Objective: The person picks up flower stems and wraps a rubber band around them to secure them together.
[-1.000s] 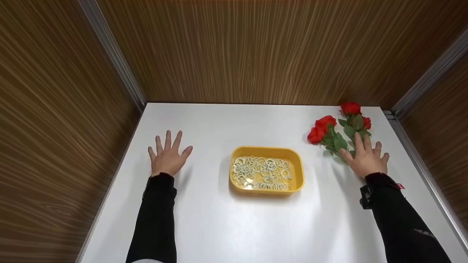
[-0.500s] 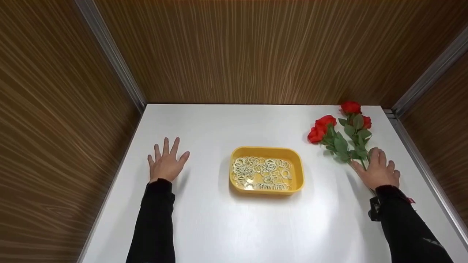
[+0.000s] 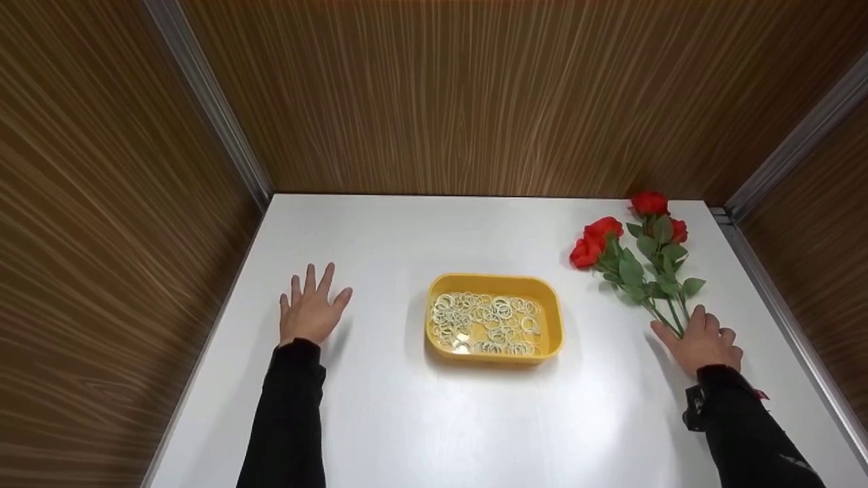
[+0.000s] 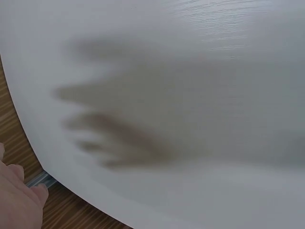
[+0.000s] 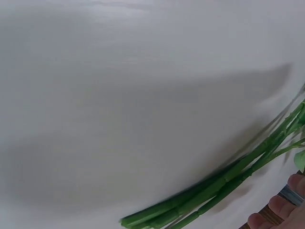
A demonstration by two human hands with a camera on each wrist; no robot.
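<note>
The right hand [image 3: 702,342] is lying over the lower stems of the bunch of red roses [image 3: 641,254], fingers laid loosely across them rather than wrapped round; the head view is not showing a firm grip, and the right wrist view is giving only green stems [image 5: 224,183] running along the white table [image 3: 407,420] with fingertips [image 5: 281,210] at the edge of the frame. The blooms are pointing away towards the far right corner, close to the wooden back wall [image 3: 475,95].

The left hand [image 3: 312,308] is resting flat on the table, fingers spread and straight, holding nothing, well apart from the yellow tray [image 3: 553,318] of pale rings [image 3: 485,318] sitting in the middle.

Here is where it is looking risky. The stems are thin and several, and they are lying side by side, so a loose pinch is likely to be catching only one or two while the rest are sliding free or fanning out. The flowers are heavy at the far end, so a lift from the stem tips may be letting the heads droop and drag. The right edge of the table is near too, so a sideways sweep could be pushing the bunch off it. And a swing towards the centre is in danger of brushing leaves into the tray and scattering rings.
</note>
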